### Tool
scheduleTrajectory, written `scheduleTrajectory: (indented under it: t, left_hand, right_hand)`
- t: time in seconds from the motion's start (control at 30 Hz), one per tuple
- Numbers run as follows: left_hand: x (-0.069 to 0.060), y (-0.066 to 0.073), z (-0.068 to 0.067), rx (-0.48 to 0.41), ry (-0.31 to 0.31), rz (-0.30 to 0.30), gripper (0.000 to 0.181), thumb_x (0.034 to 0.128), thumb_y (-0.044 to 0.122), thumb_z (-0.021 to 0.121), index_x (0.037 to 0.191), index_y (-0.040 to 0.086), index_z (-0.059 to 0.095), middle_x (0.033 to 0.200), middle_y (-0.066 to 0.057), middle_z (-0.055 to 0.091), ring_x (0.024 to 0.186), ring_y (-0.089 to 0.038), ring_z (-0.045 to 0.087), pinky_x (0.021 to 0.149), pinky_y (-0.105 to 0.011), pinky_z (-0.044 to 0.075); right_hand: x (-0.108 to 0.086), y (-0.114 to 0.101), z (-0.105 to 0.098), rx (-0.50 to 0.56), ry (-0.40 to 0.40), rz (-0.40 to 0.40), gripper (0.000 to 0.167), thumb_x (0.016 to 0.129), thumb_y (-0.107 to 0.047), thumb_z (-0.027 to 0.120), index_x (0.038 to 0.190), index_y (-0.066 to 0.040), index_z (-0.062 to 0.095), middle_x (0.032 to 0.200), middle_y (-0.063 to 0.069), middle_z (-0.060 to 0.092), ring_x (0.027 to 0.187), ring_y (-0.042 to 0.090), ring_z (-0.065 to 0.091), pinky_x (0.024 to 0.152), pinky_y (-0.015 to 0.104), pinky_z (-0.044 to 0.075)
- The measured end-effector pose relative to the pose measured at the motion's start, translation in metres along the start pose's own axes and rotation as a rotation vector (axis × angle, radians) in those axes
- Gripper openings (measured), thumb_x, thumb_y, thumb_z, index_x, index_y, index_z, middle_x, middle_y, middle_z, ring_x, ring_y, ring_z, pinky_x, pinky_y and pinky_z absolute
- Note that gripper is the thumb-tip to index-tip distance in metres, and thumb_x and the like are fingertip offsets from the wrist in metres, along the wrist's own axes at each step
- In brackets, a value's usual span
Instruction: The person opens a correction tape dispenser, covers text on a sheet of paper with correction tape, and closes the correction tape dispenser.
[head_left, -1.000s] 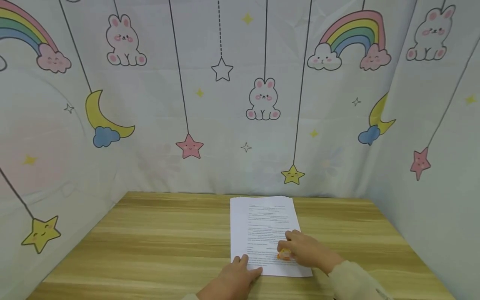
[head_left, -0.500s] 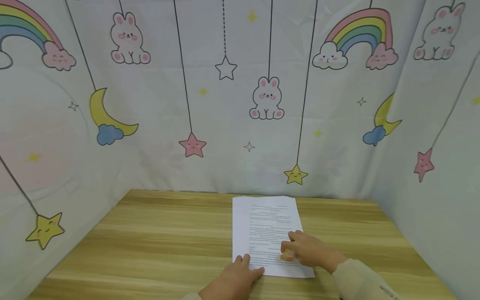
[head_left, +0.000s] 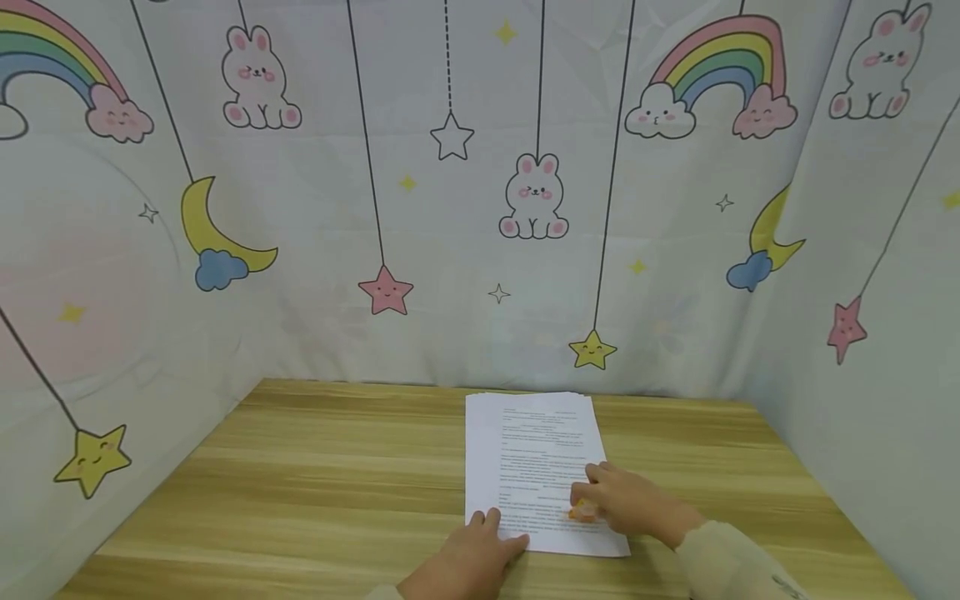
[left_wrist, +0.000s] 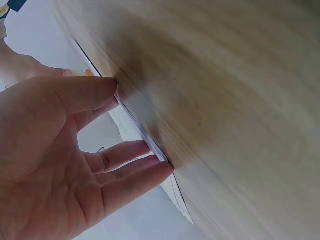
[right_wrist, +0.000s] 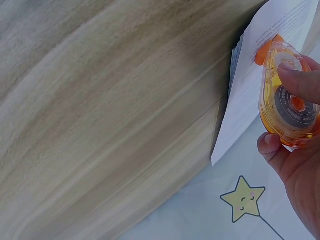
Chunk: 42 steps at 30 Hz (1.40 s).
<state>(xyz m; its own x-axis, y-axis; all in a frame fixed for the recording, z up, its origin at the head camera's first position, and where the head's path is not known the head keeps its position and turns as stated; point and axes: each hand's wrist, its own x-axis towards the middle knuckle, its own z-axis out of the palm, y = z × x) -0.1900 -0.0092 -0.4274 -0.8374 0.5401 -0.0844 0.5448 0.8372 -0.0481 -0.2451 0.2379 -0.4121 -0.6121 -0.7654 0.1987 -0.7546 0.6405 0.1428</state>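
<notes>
A stack of printed paper (head_left: 487, 467) lies on the table, its top sheet covered in lines of small text. My right hand (head_left: 633, 500) grips an orange, see-through correction tape dispenser (right_wrist: 287, 100) over the lower right of the text. In the right wrist view its orange tip (right_wrist: 262, 52) points at the page; whether it touches cannot be told. My left hand (head_left: 468, 558) rests on the lower left corner of the stack, fingers spread. The left wrist view shows those fingers (left_wrist: 135, 182) extended along the paper's edge.
The wood-patterned table (head_left: 322, 475) extends on both sides of the stack. Behind it and at the sides hang pale cloth walls (head_left: 450, 333) printed with stars, rabbits, moons and rainbows.
My right hand has slid a little to the right over the text with the correction tape. The left hand keeps its place on the paper. The head view has shifted slightly.
</notes>
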Motion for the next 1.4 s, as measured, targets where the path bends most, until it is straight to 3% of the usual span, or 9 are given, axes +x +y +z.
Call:
scheduleTrajectory:
  t: [0.23,0.6,0.77,1.07,1.23,1.4]
  left_hand:
    - [-0.001,0.0,-0.002,0.004,0.046,0.02,0.038,0.0857,0.028,0.062,0.122,0.038,0.057,0.104,-0.007,0.051,0.087,-0.019,0.048,0.068,-0.029,0.047]
    - [-0.002,0.001,-0.005,-0.032,-0.009,0.006,0.038,0.0865,0.029,0.061,0.123,0.038,0.056,0.11,-0.007,0.052,0.089,-0.018,0.047,0.071,-0.031,0.047]
    - [-0.002,0.001,-0.006,-0.017,0.01,0.015,0.037,0.0862,0.029,0.061,0.122,0.038,0.057,0.107,-0.006,0.052,0.088,-0.018,0.047,0.069,-0.03,0.046]
    - [-0.003,0.001,-0.003,0.005,0.05,0.029,0.034,0.0861,0.028,0.061,0.119,0.036,0.058,0.101,-0.005,0.05,0.085,-0.018,0.045,0.067,-0.028,0.045]
    - [-0.003,0.0,-0.004,-0.002,0.039,0.025,0.034,0.0865,0.028,0.061,0.12,0.036,0.058,0.102,-0.006,0.051,0.085,-0.017,0.046,0.067,-0.028,0.045]
    - [-0.002,0.0,-0.004,-0.021,0.022,0.009,0.036,0.0866,0.028,0.061,0.122,0.037,0.057,0.104,-0.007,0.05,0.088,-0.019,0.047,0.068,-0.03,0.047]
  right_hand:
    - [-0.004,0.005,0.001,0.0,0.021,-0.014,0.019,0.078,-0.014,0.07,0.09,-0.025,0.061,0.075,-0.006,0.047,0.065,0.007,0.042,0.056,0.018,0.037]
    - [-0.013,0.009,0.002,0.013,0.051,-0.009,0.013,0.08,-0.017,0.068,0.088,-0.025,0.062,0.072,-0.008,0.043,0.065,0.004,0.036,0.055,0.015,0.034]
    - [-0.016,0.011,0.001,0.015,0.035,0.009,0.013,0.081,-0.017,0.067,0.088,-0.026,0.061,0.073,-0.008,0.042,0.065,0.004,0.035,0.055,0.016,0.033]
    - [-0.025,0.016,0.001,0.048,0.027,0.049,0.004,0.084,-0.024,0.063,0.086,-0.026,0.06,0.079,-0.007,0.051,0.073,0.011,0.049,0.059,0.024,0.04]
    - [-0.029,0.019,0.001,0.061,0.021,0.056,0.014,0.08,-0.014,0.065,0.087,-0.026,0.06,0.072,-0.01,0.042,0.067,0.005,0.037,0.054,0.019,0.032]
    - [-0.031,0.02,0.0,0.059,0.028,0.055,0.019,0.079,-0.009,0.066,0.086,-0.025,0.06,0.071,-0.011,0.039,0.066,0.004,0.034,0.054,0.017,0.031]
